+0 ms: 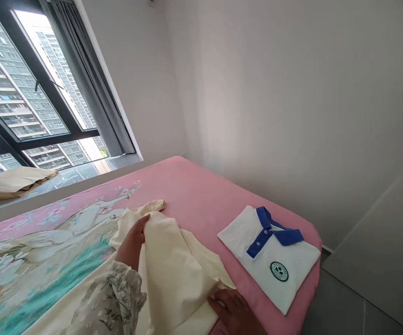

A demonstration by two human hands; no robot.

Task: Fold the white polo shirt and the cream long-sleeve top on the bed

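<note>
A cream garment (173, 260) lies loosely spread and wrinkled on the pink bed (201, 195). My left hand (135, 239) is on its upper left part, near the collar-like end, with the fingers mostly hidden behind the cloth and wrist. At the garment's lower right edge, my right hand (232, 309) touches the fabric with bent, slightly spread fingers. To the right lies a neatly folded white polo shirt (236, 232) with a blue collar and a round green emblem; neither hand touches it.
A patterned pink and teal cover (58, 246) spreads over the bed's left side. On the windowsill (79, 173) at the left rests a cream folded item (16, 181). A grey curtain (90, 74) hangs beside the window, and a wall stands behind the bed.
</note>
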